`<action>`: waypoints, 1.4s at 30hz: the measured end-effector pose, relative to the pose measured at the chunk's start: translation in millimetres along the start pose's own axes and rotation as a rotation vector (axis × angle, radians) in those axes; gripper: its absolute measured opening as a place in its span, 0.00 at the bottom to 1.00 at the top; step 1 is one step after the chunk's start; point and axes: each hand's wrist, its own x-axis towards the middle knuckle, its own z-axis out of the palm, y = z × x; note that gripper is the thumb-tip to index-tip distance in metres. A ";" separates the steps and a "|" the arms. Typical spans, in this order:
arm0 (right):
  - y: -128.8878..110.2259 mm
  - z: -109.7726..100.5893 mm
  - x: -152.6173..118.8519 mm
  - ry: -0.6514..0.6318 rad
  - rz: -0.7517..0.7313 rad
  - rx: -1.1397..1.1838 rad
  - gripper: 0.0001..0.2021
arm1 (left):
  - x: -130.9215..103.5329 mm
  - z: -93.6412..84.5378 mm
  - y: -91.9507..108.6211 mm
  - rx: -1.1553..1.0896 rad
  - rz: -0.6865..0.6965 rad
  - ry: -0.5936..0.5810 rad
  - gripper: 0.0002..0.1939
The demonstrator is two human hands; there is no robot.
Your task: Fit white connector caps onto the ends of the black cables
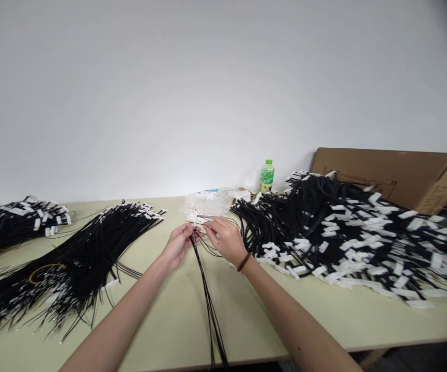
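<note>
My left hand (182, 242) is closed around the upper end of a bundle of thin black wires (204, 289), which hangs down toward the table's front edge. Close beside it, my right hand (226, 237) pinches a black wire near a small white connector (197, 228); the fingertips partly hide the spot. A few loose wires loop out under the right hand. Just behind both hands lies a clear plastic bag (203, 201) with small white pieces at its mouth.
Black wire bundles (103, 243) lie on the pale table (246, 320) at left, with another pile (14, 222) beyond. A large heap of black cables with white connectors (324, 232) covers the right. Behind stand a green-capped bottle (267, 178) and a cardboard box (378, 170) by the wall.
</note>
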 end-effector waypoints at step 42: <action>-1.8 1.6 -1.7 -0.097 -0.027 -0.052 0.08 | -0.8 3.5 -5.4 0.026 0.010 -0.007 0.10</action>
